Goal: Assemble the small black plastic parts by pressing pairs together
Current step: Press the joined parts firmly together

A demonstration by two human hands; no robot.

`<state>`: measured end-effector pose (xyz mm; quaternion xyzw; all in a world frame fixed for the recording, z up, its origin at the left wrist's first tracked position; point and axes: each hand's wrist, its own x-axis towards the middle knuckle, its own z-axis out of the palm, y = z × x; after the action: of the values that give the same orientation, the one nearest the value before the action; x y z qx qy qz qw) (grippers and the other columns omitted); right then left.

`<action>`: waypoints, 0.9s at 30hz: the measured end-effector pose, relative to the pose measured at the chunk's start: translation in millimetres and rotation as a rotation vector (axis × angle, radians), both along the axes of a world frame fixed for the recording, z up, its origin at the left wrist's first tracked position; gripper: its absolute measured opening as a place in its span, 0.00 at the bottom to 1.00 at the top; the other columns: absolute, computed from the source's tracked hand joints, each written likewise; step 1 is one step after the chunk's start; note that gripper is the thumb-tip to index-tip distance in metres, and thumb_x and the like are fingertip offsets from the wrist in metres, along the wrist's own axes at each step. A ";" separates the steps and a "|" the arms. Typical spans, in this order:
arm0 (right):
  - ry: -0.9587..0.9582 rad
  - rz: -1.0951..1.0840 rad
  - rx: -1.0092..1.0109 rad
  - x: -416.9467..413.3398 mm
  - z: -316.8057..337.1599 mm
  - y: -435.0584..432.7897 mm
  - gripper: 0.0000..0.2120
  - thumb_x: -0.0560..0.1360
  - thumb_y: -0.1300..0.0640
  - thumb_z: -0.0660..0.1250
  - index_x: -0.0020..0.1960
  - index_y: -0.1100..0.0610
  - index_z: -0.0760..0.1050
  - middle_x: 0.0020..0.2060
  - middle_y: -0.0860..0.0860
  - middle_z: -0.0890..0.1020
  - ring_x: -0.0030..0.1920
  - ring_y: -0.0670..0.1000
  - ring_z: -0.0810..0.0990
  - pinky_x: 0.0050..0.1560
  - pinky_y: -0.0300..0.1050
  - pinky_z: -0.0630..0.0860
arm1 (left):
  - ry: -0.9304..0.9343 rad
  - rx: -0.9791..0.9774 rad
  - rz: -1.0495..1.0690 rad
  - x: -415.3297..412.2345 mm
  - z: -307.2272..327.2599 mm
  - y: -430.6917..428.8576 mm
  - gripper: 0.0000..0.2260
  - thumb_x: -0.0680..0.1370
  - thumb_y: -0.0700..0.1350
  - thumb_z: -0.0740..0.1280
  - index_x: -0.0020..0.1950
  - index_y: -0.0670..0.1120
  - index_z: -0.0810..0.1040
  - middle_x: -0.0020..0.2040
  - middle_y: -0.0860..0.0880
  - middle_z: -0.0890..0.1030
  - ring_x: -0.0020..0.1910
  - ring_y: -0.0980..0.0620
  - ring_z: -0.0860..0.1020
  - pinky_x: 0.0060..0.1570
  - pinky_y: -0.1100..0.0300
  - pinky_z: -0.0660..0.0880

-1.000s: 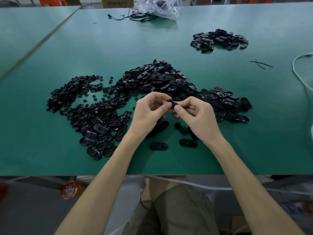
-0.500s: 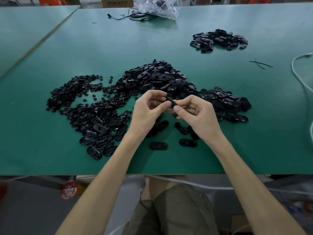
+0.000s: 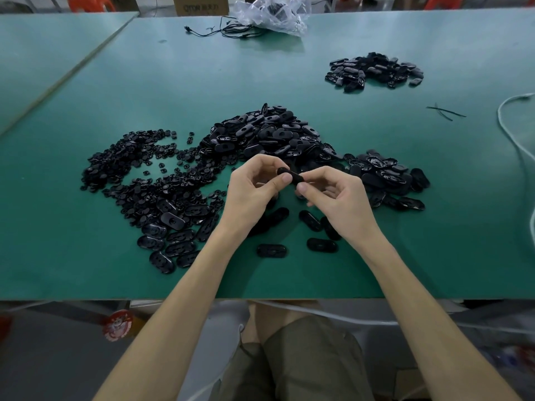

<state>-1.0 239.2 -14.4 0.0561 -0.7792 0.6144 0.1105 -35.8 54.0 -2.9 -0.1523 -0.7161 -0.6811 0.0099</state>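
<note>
I am watching a small black oval part (image 3: pixel 291 177) being pinched at both ends, lifted above the green desk (image 3: pixel 86 256). The left hand (image 3: pixel 252 192) is gripping its left end, thumb tip pressing the near face while the curled fingers (image 3: pixel 267 162) are closing over the far side. The right hand (image 3: pixel 335 198) is pinching the right end between thumb and forefinger, with its other fingers curling loosely beneath. Both grips are narrow and closed on the part. I cannot tell whether it is one piece or two pressed together.

Under the hands, loose oval shells (image 3: pixel 272 250) are lying apart from one another on the desk, near the front edge. A bare strip of desk is running along that edge on either side of the forearms.

Just behind the part, the main heap of oval shells (image 3: pixel 266 137) is rising. A spread of small round pieces (image 3: pixel 139 169) is lying to its left and another heap of ovals (image 3: pixel 388 175) just beside the right hand. A separate pile (image 3: pixel 373 70) is sitting well apart at the far right. Open desk is lying between the right heap and a white cable (image 3: pixel 515 134).
</note>
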 end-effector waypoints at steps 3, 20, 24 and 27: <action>-0.012 -0.003 0.031 0.2 0.4 0.3 0.04 0.78 0.59 0.76 0.53 0.57 0.86 0.43 0.50 0.88 0.45 0.52 0.87 0.50 0.53 0.84 | -0.024 0.037 -0.003 0.2 0.3 -0.7 0.06 0.78 0.37 0.74 0.55 0.41 0.82 0.47 0.48 0.84 0.46 0.51 0.80 0.47 0.46 0.79; 0.034 0.009 0.256 3.6 2.9 -5.5 0.02 0.77 0.57 0.77 0.45 0.55 0.87 0.40 0.42 0.85 0.39 0.41 0.80 0.43 0.30 0.71 | 0.038 0.000 -0.177 -2.0 -2.3 -0.9 0.08 0.79 0.33 0.71 0.58 0.36 0.85 0.49 0.44 0.87 0.46 0.57 0.84 0.48 0.67 0.77; 0.022 -0.001 0.267 2.6 2.1 -6.6 0.02 0.78 0.57 0.76 0.47 0.55 0.86 0.39 0.43 0.84 0.38 0.41 0.79 0.42 0.33 0.71 | 0.057 -0.025 -0.155 -3.6 -3.9 -1.1 0.09 0.80 0.34 0.71 0.59 0.38 0.85 0.51 0.44 0.88 0.48 0.57 0.84 0.48 0.67 0.76; 0.010 -0.034 0.190 3.3 3.4 -7.6 0.02 0.80 0.57 0.74 0.50 0.55 0.84 0.41 0.46 0.86 0.41 0.47 0.85 0.45 0.45 0.81 | 0.069 -0.023 -0.099 -3.7 -5.4 -1.7 0.08 0.80 0.36 0.72 0.58 0.42 0.86 0.52 0.46 0.88 0.49 0.54 0.84 0.47 0.61 0.79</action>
<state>2.3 231.6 -11.0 0.0561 -0.8343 0.5354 0.1190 -39.5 52.3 -8.2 -0.2112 -0.7145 -0.6669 -0.0008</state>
